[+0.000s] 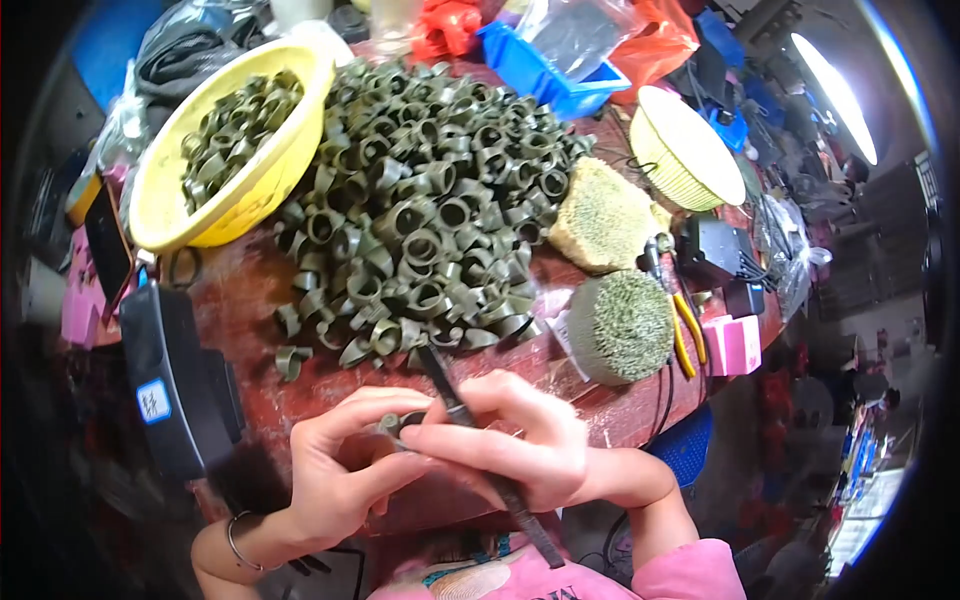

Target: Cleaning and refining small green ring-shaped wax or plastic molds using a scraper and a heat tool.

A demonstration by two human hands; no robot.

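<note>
My left hand point(352, 457), with a bangle at its wrist, pinches a small dark green curved piece point(390, 424) near the table's front edge. My right hand point(517, 442) meets it at the fingertips and holds a long, dark, narrow tool point(521, 506), whose tip points toward the pile and whose other end slants down toward my shirt. Whether the tool touches the held piece cannot be told. Beyond my hands lies a large pile of dark green curved pieces point(424, 247), some ring-like. More of them fill a tilted yellow plastic basin point(225, 217) at the left of the pile.
On the red table point(247, 300) stand a black device point(172, 382) at left and, at right, a round bristly green block point(630, 326), a yellowish sponge-like block point(604, 214), yellow-handled pliers point(686, 337), a pink box point(735, 345) and a pale yellow basket point(682, 154). A blue bin point(551, 75) sits behind.
</note>
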